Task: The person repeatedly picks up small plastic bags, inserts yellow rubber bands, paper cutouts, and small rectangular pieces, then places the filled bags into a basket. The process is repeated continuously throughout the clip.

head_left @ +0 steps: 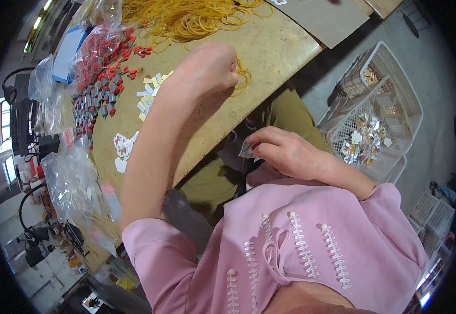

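My left hand (212,65) reaches over the worktable with its fingers curled into a fist. A few yellow rubber bands (246,77) stick out beside its knuckles; the fingertips are hidden, so what they hold cannot be made out. Lower down, past the table edge and above my lap, my right hand (285,153) pinches a small clear plastic bag (246,150) between thumb and fingers. White and pale yellow paper slips (147,99) lie left of my left forearm. Nearer to me are printed white die-cut cards (123,146), partly covered by the arm.
A big heap of yellow rubber bands (186,18) spreads along the far side. Grey-and-red small parts (100,94) and plastic bags (73,178) crowd the left. On the floor at right stands a plastic crate (419,112) with shiny pieces (366,138). Brown cardboard (330,23) lies at the far right.
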`<state>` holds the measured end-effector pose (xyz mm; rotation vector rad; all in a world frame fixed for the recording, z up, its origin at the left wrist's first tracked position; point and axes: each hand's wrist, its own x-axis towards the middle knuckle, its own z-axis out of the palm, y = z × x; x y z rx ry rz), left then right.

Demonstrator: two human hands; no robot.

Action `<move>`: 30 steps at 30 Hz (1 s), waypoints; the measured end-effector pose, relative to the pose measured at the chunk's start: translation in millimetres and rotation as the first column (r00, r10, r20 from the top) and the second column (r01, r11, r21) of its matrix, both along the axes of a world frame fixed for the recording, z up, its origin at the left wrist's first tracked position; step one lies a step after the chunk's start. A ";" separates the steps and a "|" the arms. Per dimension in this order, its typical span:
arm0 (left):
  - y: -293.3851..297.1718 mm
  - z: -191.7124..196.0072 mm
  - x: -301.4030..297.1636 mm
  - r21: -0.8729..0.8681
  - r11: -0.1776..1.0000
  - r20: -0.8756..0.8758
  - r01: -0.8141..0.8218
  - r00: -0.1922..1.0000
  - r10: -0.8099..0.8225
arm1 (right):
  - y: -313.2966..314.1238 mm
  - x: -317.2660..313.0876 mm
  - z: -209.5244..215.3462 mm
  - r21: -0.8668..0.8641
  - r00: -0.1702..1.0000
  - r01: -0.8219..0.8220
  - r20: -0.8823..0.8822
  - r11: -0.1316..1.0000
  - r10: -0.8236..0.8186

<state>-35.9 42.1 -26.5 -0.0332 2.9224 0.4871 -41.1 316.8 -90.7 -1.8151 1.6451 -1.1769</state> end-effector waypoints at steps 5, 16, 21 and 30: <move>3.8 1.1 2.9 -0.085 0.996 -0.032 0.018 0.999 -0.021 | 2.7 -0.4 -0.7 0.003 1.000 0.015 -0.018 1.000 -0.015; -31.3 0.8 35.8 0.618 0.708 0.066 -0.343 0.920 0.387 | 0.8 -1.5 -3.5 0.015 0.999 0.034 -0.042 0.999 -0.033; -28.5 9.9 54.7 0.759 0.574 -0.004 -0.307 0.879 0.476 | -2.4 -1.1 0.2 -0.034 0.996 0.046 -0.072 0.998 -0.048; 30.4 37.2 121.6 0.902 0.324 0.032 -0.285 0.793 0.609 | -19.9 8.4 17.1 -0.101 0.994 0.100 0.053 0.990 -0.095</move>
